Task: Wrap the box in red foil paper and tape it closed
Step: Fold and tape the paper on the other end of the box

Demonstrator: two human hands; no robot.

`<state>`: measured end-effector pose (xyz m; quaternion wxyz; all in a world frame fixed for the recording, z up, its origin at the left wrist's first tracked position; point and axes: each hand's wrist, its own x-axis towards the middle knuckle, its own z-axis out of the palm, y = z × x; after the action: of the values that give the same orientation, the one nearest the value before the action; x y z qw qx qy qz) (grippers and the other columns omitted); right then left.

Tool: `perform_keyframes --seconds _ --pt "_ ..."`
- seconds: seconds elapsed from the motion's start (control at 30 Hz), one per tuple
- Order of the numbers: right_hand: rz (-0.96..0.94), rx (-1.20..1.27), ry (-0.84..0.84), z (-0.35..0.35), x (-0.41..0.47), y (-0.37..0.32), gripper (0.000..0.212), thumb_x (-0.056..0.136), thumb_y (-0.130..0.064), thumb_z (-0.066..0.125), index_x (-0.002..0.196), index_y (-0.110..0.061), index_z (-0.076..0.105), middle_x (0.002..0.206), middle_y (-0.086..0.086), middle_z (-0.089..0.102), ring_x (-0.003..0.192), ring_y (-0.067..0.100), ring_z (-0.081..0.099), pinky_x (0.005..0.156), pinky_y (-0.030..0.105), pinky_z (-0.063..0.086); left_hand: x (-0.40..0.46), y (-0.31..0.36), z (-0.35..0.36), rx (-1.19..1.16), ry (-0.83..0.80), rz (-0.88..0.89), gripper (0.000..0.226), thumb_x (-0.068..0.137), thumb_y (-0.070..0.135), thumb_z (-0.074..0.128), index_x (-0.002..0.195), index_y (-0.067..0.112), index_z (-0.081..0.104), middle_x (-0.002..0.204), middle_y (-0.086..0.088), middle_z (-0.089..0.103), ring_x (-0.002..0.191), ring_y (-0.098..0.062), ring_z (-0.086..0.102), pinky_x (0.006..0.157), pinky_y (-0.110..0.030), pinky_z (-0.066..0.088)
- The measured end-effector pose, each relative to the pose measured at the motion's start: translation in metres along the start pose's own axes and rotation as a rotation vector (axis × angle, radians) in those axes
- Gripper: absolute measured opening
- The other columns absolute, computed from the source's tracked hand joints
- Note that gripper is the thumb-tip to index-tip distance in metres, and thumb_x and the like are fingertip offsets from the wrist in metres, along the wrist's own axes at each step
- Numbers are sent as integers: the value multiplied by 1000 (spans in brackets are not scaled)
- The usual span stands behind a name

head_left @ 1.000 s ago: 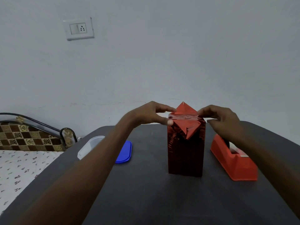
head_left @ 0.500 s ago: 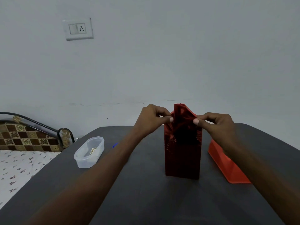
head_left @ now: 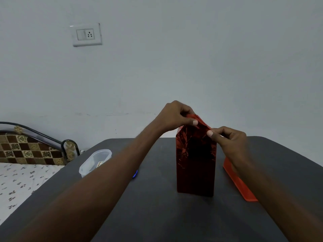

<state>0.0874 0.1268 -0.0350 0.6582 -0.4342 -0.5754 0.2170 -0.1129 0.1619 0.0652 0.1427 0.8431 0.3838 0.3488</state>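
A tall box (head_left: 195, 172) wrapped in shiny red foil paper stands upright on the dark grey table (head_left: 157, 215). The foil at its top rises in a folded peak. My left hand (head_left: 174, 116) pinches the left side of that top flap between thumb and fingers. My right hand (head_left: 229, 138) pinches the right side of the same flap. An orange tape dispenser (head_left: 239, 186) lies just right of the box, mostly hidden behind my right forearm.
A clear plastic container (head_left: 95, 162) sits on the table's left part, with a sliver of a blue lid (head_left: 135, 173) showing past my left forearm. A bed with a patterned headboard (head_left: 29, 151) stands left of the table. A white wall is behind.
The top foil flap, folded down over the box a second ago, now stands raised in a peak. Both hands have lifted with it; the view has tilted slightly.
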Motion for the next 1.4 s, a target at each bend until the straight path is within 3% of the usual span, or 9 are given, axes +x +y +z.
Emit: perform_keyframes --seconds 0.1,0.3,0.4,0.47,0.53,0.7,1.0,1.17,1.4 --pt "-21 -33 18 1 1 0 9 84 -23 78 78 -17 77 85 -1 77 88 17 74 93 47 57 9 10 -3 56 31 27 7 75 16 83 80 18 78 65 10 71 66 -1 66 66 -13 48" --pt "-39 -81 20 -1 2 -4 12 85 -25 78 76 -18 76 81 -2 77 85 16 73 90 48 57 15 20 -9 135 7 39 9 72 15 85 80 16 79 71 3 75 75 -9 71 67 -16 52" --pt "-69 -171 2 4 5 -15 13 82 -33 80 78 -22 75 79 -6 75 81 10 72 80 35 57 14 21 -12 135 20 41 10 74 14 83 82 16 79 70 4 74 74 -7 71 67 -15 52" --pt "-79 -219 3 10 10 -25 14 80 -34 82 81 -22 75 81 -9 74 75 5 70 69 20 50 12 21 -14 135 34 41 13 74 14 83 86 17 78 70 3 74 74 -6 71 68 -15 52" --pt "-95 -255 -8 13 16 -33 14 79 -34 82 85 -23 76 84 -10 74 74 5 69 63 15 46 11 20 -15 136 49 39 15 75 15 82 89 17 78 72 2 75 75 -5 71 71 -16 52" --pt "-123 -262 -107 23 31 -47 9 82 -27 81 86 -21 77 77 -2 75 74 15 73 72 40 61 7 18 -18 134 111 28 10 81 15 78 91 17 77 66 7 71 73 -3 70 68 -13 49" --pt "-119 -239 -124 27 38 -50 8 84 -25 79 80 -19 77 73 -1 75 74 19 73 80 48 60 -20 2 -24 123 283 33 8 84 16 72 86 22 77 76 12 72 76 1 67 74 -18 53" --pt "-121 -226 -138 28 38 -52 7 83 -26 79 80 -20 77 73 -1 75 72 18 74 80 48 60 -22 -3 -12 139 249 14 6 82 22 74 82 27 77 76 15 72 71 -2 66 71 -23 53" --pt "-144 -233 -155 27 38 -53 8 83 -26 79 80 -20 77 73 0 75 73 19 74 79 49 60 -12 -7 -12 93 184 -24 7 81 24 78 88 22 80 76 13 72 70 4 60 69 -18 45"
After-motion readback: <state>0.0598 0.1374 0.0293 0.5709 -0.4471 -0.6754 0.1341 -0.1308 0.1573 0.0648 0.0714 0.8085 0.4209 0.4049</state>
